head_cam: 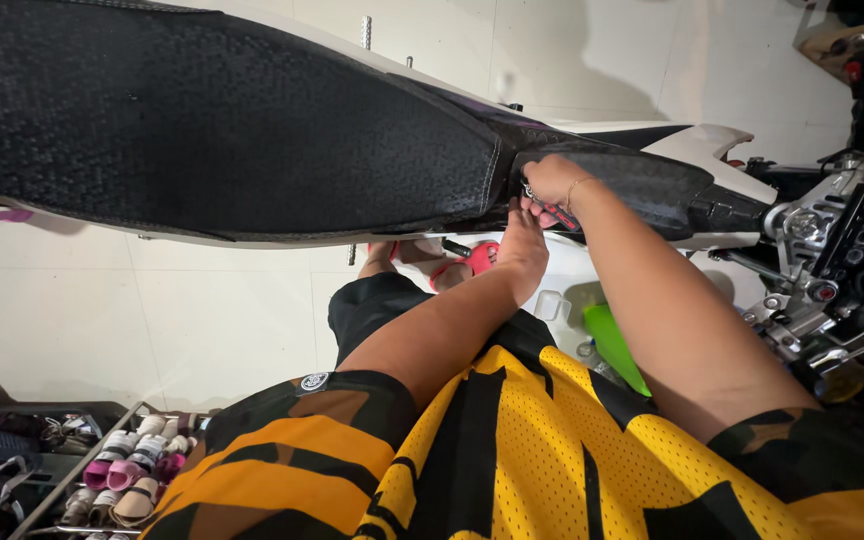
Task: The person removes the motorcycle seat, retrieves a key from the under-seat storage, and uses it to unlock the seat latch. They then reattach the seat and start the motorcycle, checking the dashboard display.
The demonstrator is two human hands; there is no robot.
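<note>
Black motorcycle seat (pixel 222 125) lifted and tilted up, baring its lower edge for work. Right hand (pixel 552 180) curled on that edge, gripping a red-handled tool (pixel 560 216). Left hand (pixel 524 250) just below the seat, fingers narrow, steadying; whether holding anything, cannot tell.

Pale tiled floor (pixel 202 310), plain light wall (pixel 572 50), shoe rack (pixel 102 470) in corner, soft shadows

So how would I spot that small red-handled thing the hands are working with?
Find the long black motorcycle seat across the top. Follow its lower edge right to where the right hand and left hand meet. The red-handled tool sits between them, the only red object against the black seat.
</note>
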